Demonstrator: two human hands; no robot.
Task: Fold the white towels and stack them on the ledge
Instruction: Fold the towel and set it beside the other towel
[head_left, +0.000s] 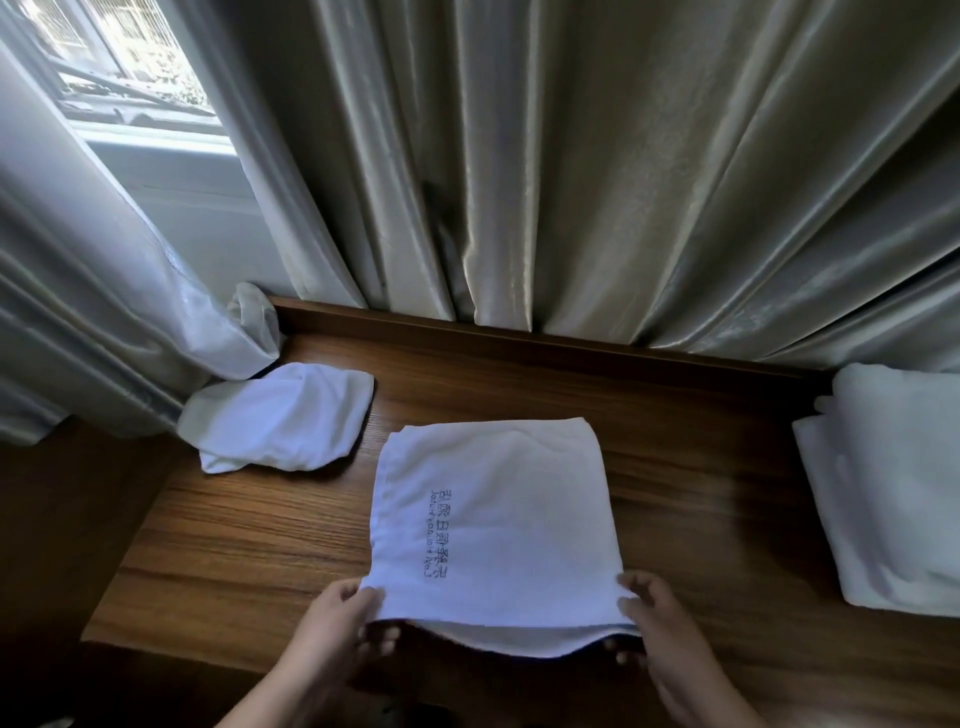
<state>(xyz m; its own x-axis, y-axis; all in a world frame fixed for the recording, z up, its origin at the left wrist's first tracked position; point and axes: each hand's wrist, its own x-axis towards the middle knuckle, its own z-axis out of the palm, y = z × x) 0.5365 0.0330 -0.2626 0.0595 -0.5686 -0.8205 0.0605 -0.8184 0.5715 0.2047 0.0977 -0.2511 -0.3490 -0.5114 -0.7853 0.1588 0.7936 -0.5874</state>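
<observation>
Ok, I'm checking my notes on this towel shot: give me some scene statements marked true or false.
1. Both the left hand and the right hand grip the printed towel's near edge. True.
2. The crumpled towel lies right of the printed towel. False: it lies left of it, beside the curtain.
3. A pile of white towels sits at the ledge's right end. True.
4. The printed towel rests on that pile. False: it lies apart, on the wood.

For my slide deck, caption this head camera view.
A folded white towel on wooden ledge, near corners pinched by left hand and right hand.
</observation>
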